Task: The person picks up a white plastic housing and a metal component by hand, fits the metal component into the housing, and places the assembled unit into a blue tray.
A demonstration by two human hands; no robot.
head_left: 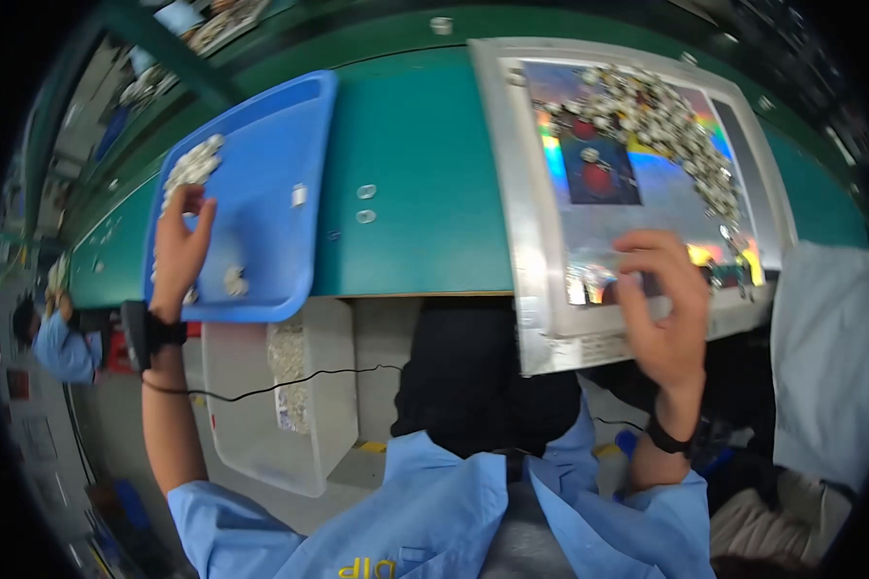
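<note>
My left hand (182, 249) is over the left side of a blue tray (266, 275), its fingers bent beside a heap of small white parts (195, 162). Thumb and forefinger stand a little apart, with nothing visible between them. A few more white pieces (236, 281) lie lower in the tray. On the right, my right hand (668, 309) hovers over the near part of a shiny sheet in a silver metal frame (518, 207). Its fingers curl toward the thumb, and whatever they may pinch is hidden. Many small white-and-metal parts (661, 111) lie across the sheet's far right.
Between tray and frame, small clear pieces (365, 217) lie on the green tabletop (415, 232). Below the table edge stands a translucent bin (333, 415), with a black cable (261, 391) from my left wrist crossing it. A co-worker in blue (66, 345) is at the far left.
</note>
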